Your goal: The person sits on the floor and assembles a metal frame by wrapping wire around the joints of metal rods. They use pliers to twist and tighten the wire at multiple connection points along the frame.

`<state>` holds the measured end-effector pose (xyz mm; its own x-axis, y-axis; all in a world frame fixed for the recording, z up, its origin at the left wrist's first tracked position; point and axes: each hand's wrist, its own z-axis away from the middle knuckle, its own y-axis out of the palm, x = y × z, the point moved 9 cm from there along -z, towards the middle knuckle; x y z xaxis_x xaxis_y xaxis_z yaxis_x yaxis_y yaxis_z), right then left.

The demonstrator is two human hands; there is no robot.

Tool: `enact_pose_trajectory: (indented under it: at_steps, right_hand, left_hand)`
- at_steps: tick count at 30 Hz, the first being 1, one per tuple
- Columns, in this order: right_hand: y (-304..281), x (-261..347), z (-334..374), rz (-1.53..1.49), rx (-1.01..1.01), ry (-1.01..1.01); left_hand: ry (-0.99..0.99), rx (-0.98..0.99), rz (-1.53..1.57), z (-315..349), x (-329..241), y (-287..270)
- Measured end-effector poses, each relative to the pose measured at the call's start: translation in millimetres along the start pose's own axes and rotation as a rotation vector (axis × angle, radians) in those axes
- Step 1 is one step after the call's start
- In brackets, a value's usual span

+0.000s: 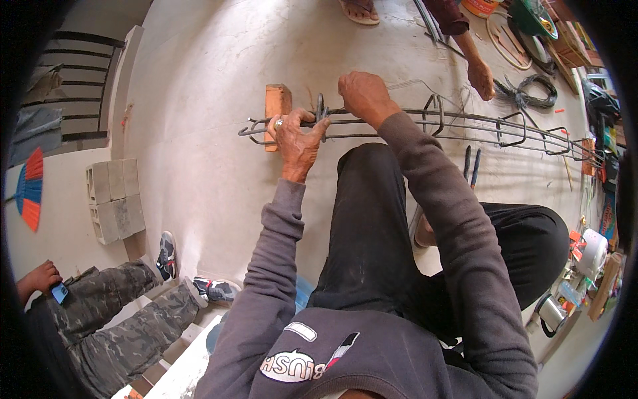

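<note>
Rebar cage (pixel 442 120): dark steel, long, narrow; lying crosswise, from just past left hand (pixel 297 143) to well beyond right hand (pixel 367 95). Stirrup (pixel 321 105): dark, upright, in left-hand grip.

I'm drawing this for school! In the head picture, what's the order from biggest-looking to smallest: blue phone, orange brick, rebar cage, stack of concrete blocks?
1. Rebar cage
2. Stack of concrete blocks
3. Orange brick
4. Blue phone

Pretty bright overall, with soft light washing the pale floor (pixel 212 166) and hazy glare down its left side. Left fingers (pixel 302 115) look decently sharp, but the black trousers (pixel 365 219) lose most detail. Fisheye bends the far-left railing (pixel 86 37), corners go black, right-edge clutter (pixel 591 256) looks kinda soft.
</note>
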<state>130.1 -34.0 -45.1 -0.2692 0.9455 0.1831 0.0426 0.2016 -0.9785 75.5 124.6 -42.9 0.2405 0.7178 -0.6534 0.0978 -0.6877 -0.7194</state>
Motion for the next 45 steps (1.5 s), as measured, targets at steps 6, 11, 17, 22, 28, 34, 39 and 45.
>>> enact_pose_trajectory:
  at_steps: [6, 11, 17, 22, 28, 34, 39, 45]
  right_hand:
    - [14.7, 12.4, -15.0, 0.048, 0.035, -0.102]
    - [44.4, 13.4, -20.0, -0.065, 0.222, -0.034]
    - [85.0, 14.1, -18.4, -0.236, 0.464, 0.019]
    - [86.9, 16.8, -12.7, -0.308, 0.513, -0.003]
    - [15.0, -8.7, -0.3, -0.223, -0.043, 0.064]
    - [-2.3, 21.8, 47.2, -0.631, 0.93, 0.107]
    - [20.9, 47.3, 80.0, -0.196, 0.548, -0.051]
    - [32.9, 54.4, 93.6, -0.286, 0.323, 0.096]
  left_hand:
    - [-0.016, 0.029, 0.007, -1.0, -1.6, -1.8]
    - [-0.044, 0.043, 0.022, -0.5, -2.7, -4.3]
    - [0.013, -0.015, -0.048, -0.3, 1.6, -1.5]
    - [-0.012, 0.008, -0.029, -1.8, -2.9, -3.3]
    - [-0.034, 0.016, -0.01, -3.2, -5.2, -2.9]
    - [-0.057, 0.012, -0.041, 2.2, 0.9, -10.7]
    - [-0.018, 0.013, 0.015, 2.2, -4.5, -2.4]
    - [-0.003, -0.021, -0.017, 6.1, -1.8, -5.0]
